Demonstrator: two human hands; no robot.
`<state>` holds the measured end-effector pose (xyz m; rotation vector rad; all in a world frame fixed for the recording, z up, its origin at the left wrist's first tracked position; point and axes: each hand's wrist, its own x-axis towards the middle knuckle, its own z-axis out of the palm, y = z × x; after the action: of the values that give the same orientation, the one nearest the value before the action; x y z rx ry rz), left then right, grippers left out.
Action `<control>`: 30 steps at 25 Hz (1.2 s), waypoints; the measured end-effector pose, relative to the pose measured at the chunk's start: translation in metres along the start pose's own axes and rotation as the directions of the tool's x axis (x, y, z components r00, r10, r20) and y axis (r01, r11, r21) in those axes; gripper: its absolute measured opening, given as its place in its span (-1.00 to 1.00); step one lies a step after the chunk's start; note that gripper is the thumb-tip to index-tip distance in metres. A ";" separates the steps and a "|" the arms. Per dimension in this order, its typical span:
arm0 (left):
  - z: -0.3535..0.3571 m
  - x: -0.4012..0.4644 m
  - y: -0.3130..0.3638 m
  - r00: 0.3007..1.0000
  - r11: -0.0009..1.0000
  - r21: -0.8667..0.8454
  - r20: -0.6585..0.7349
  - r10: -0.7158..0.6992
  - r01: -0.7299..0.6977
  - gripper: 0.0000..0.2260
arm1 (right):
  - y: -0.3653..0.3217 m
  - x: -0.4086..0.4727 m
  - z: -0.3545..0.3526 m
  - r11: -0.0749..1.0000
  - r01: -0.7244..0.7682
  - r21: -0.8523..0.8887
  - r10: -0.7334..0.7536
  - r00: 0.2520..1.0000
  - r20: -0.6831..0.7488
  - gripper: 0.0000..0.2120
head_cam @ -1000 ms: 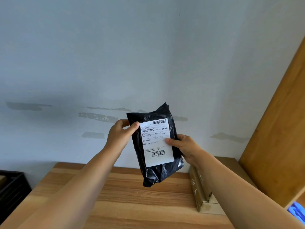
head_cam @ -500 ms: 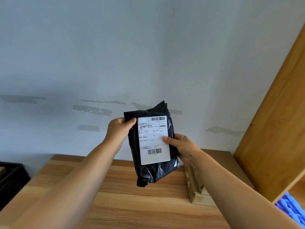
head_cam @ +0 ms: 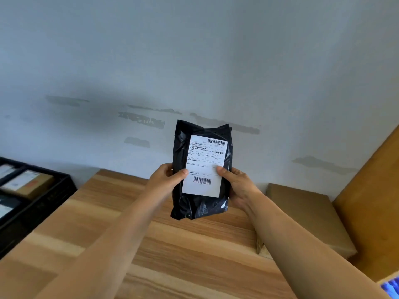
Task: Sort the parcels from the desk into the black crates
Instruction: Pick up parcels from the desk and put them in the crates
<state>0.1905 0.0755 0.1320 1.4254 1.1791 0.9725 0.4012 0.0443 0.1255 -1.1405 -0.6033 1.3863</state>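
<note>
**Black mailer held up in both hands over the wooden surface**

Wooden planks of the surface (head_cam: 172, 244) fill the near view, with both forearms reaching out over them. The left hand (head_cam: 164, 180) grips the black parcel (head_cam: 201, 169) on its left edge, thumb pressed on the front beside the label and fingers curled behind. The right hand (head_cam: 237, 184) grips the right edge the same way, thumb on the white shipping label (head_cam: 205, 165). The parcel is held upright above the surface, label facing the camera, touching nothing else. Just right of the right forearm a brown cardboard box (head_cam: 306, 212) lies on the surface against the wall. At the far left stands a black crate (head_cam: 49, 199) with a labelled cardboard parcel (head_cam: 28, 184) inside. Behind everything is a pale wall (head_cam: 194, 61) with grey patches.
</note>
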 end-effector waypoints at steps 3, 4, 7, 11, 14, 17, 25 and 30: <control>-0.019 -0.016 -0.022 0.996 0.990 -0.113 -0.006 -0.084 0.083 -0.75 | 0.023 0.010 0.022 0.998 -0.066 -0.021 0.067 0.996 0.053 -0.65; -0.027 -0.022 -0.029 0.995 0.984 -0.149 -0.009 -0.096 0.093 -0.77 | 0.032 0.011 0.030 0.996 -0.086 -0.032 0.088 0.993 0.073 -0.62; -0.052 -0.041 -0.050 0.995 0.965 -0.244 -0.012 -0.099 0.093 -0.81 | 0.059 0.014 0.057 0.986 -0.154 -0.066 0.161 0.979 0.123 -0.58; -0.096 -0.062 -0.074 0.970 0.956 -0.258 -0.161 -0.181 0.136 -0.80 | 0.094 0.015 0.103 0.969 -0.219 -0.113 0.236 0.956 0.175 -0.62; -0.149 -0.079 -0.089 0.956 0.949 -0.277 -0.205 -0.208 0.147 -0.81 | 0.122 0.012 0.158 0.958 -0.234 -0.165 0.267 0.938 0.220 -0.55; -0.214 -0.103 -0.106 0.932 0.929 -0.333 -0.261 -0.253 0.158 -0.83 | 0.155 0.006 0.225 0.950 -0.238 -0.204 0.289 0.916 0.279 -0.58; -0.456 -0.186 -0.176 0.765 0.889 -0.410 -0.501 -0.404 0.201 -0.91 | 0.306 -0.030 0.461 0.895 -0.275 -0.350 0.394 0.855 0.336 -0.83; -0.562 -0.214 -0.205 0.632 0.858 -0.481 -0.611 -0.477 0.182 -0.86 | 0.371 -0.039 0.555 0.844 -0.221 -0.488 0.427 0.828 0.363 -0.91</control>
<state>-0.4296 -0.0176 0.0303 0.4430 1.6329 1.4455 -0.2592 0.0859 0.0265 -1.3111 -1.1382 1.9200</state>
